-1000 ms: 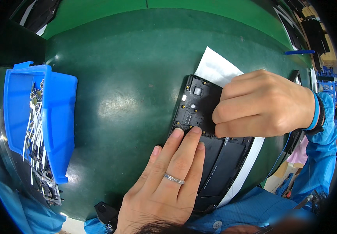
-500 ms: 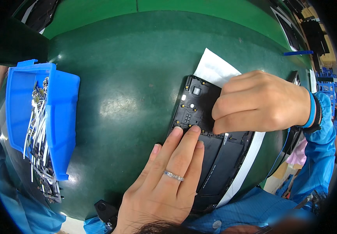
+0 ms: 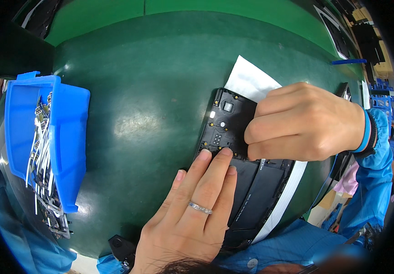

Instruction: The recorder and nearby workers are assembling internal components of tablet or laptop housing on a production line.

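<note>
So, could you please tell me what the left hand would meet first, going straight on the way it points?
The left hand would likely meet the upper section of the black device first; its rightmost fingers might also brush the right hand, though depth there is unclear.

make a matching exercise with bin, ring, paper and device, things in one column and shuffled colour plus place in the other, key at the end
Things:
1. bin
2. ring
3. paper
4. device

Colour and place:
A. white, sticking out from under the device
B. black, partly covered by the left hand
C. blue, holding white strips
D. silvery, worn on the left hand

Pairs: 1-C, 2-D, 3-A, 4-B
</note>
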